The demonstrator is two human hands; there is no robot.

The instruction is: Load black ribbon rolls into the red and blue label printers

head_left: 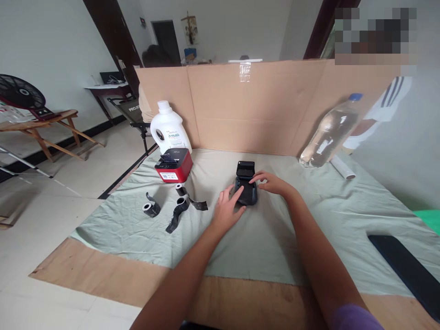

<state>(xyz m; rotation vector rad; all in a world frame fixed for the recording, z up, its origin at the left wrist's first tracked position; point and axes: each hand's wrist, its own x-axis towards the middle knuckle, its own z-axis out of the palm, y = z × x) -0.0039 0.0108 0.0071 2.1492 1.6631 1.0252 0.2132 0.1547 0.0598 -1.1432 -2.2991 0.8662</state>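
A small black device (246, 195) with its lid raised lies on the pale green cloth. At its left side is my left hand (228, 207), fingers spread, the fingertips touching the device's edge. My right hand (270, 182) reaches in from the right, its index fingertip at the opening below the lid and the other fingers loosely bent. Neither hand is wrapped round anything. Left of the hands lie a black roll (151, 209) and two more rolls with unwound strips, one (178, 214) curling toward the front. Behind them stands a red and black box-shaped machine (174, 165).
A cardboard panel (240, 107) stands along the back, with a white jug (170, 128) at left and a clear bottle (326, 135) leaning at right. A white tube (342, 167) lies near the bottle. A dark phone-like slab (405, 270) is at front right. People are partly visible behind.
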